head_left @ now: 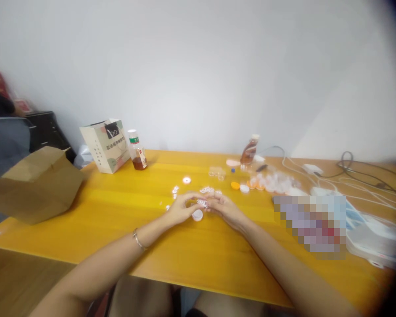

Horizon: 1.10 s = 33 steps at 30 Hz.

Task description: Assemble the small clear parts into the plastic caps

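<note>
Over the middle of the table, my left hand [181, 208] and my right hand [227, 210] meet at the fingertips. Both are closed on a small white piece with holes [202, 203]; blur hides its exact kind. Just below it, a round white cap [197, 215] lies on the table. Similar white pieces [207, 190] rest behind my fingers, partly hidden by them. Several tiny white parts [175, 191] lie beyond my left hand, near a white disc with a central hole [186, 180].
A paper gift bag [113, 147] and a bottle [138, 154] stand at the back left, a brown paper bag [42, 185] at the left. Right of my hands are an orange cap [235, 186], piled clear plastic pieces [277, 181], a brown bottle [249, 149] and cables [349, 169].
</note>
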Each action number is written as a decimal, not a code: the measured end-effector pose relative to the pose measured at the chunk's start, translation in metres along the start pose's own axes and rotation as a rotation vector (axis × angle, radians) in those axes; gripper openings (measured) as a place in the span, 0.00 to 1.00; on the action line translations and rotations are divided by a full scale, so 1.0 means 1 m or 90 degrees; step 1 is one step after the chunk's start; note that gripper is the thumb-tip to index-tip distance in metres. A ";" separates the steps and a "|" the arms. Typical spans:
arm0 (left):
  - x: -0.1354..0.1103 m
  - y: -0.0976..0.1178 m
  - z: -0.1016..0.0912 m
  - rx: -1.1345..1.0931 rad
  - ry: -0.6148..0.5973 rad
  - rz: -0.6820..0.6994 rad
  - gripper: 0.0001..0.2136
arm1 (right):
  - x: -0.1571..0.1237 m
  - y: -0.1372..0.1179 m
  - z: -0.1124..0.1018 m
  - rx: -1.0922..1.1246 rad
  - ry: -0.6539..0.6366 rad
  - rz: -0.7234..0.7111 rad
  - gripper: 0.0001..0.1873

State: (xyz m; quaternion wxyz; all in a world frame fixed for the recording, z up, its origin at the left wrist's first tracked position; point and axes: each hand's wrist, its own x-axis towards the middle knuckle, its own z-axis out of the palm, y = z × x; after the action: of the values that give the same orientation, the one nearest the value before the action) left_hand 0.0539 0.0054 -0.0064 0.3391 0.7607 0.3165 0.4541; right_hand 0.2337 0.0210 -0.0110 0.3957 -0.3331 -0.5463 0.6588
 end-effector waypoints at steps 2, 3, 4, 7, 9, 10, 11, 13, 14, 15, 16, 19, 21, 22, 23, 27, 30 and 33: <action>0.001 -0.003 -0.001 0.010 0.005 0.001 0.10 | 0.000 0.000 0.000 0.016 -0.006 -0.003 0.13; 0.001 -0.005 -0.002 0.016 0.006 0.002 0.10 | 0.000 0.000 0.000 0.019 -0.006 -0.008 0.13; 0.001 -0.006 -0.002 0.022 0.006 0.004 0.10 | -0.001 0.000 0.000 0.016 -0.004 -0.012 0.13; 0.001 -0.009 -0.002 0.036 0.002 0.006 0.10 | -0.001 0.000 -0.001 -0.034 0.003 -0.017 0.13; 0.000 -0.011 -0.001 0.044 -0.008 0.005 0.11 | -0.002 -0.001 0.000 -0.072 0.005 -0.018 0.13; -0.001 -0.011 0.000 0.050 -0.016 0.005 0.11 | -0.003 -0.002 0.001 -0.085 0.005 -0.020 0.14; -0.001 -0.011 0.000 0.056 -0.023 0.007 0.12 | -0.003 -0.003 0.002 -0.094 0.005 -0.022 0.14; -0.002 -0.010 0.001 0.066 -0.032 0.014 0.14 | -0.004 -0.004 0.004 -0.106 0.005 -0.029 0.15; -0.002 -0.010 0.002 0.069 -0.032 0.019 0.15 | -0.005 -0.005 0.005 -0.111 0.005 -0.032 0.15; -0.002 -0.008 0.002 0.071 -0.031 0.023 0.15 | -0.005 -0.006 0.005 -0.114 0.004 -0.035 0.16; -0.002 -0.007 0.002 0.072 -0.027 0.028 0.16 | -0.005 -0.006 0.005 -0.115 0.003 -0.039 0.16; -0.001 -0.006 0.000 0.081 -0.017 0.041 0.16 | -0.003 -0.005 0.004 -0.106 0.003 -0.046 0.17; -0.001 -0.007 -0.001 0.098 -0.019 0.052 0.15 | -0.002 -0.003 0.003 -0.100 0.007 -0.046 0.17; -0.001 -0.008 -0.002 0.109 -0.023 0.057 0.14 | -0.002 -0.003 0.003 -0.098 0.006 -0.043 0.17; -0.001 -0.010 -0.002 0.121 -0.026 0.063 0.13 | -0.002 -0.002 0.002 -0.097 0.004 -0.040 0.17; -0.002 -0.015 -0.002 0.165 -0.041 0.082 0.13 | -0.002 -0.002 0.003 -0.100 -0.011 -0.041 0.16; -0.003 -0.015 -0.001 0.178 -0.047 0.083 0.13 | -0.003 -0.002 0.004 -0.112 -0.013 -0.050 0.15; -0.002 -0.011 -0.001 0.161 -0.044 0.080 0.13 | -0.003 -0.002 0.004 -0.127 0.000 -0.055 0.16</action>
State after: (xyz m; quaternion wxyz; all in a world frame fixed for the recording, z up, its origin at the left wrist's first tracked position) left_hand 0.0503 0.0099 -0.0157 0.2224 0.8309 0.3111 0.4042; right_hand 0.2320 0.0167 -0.0081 0.3882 -0.3470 -0.6233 0.5835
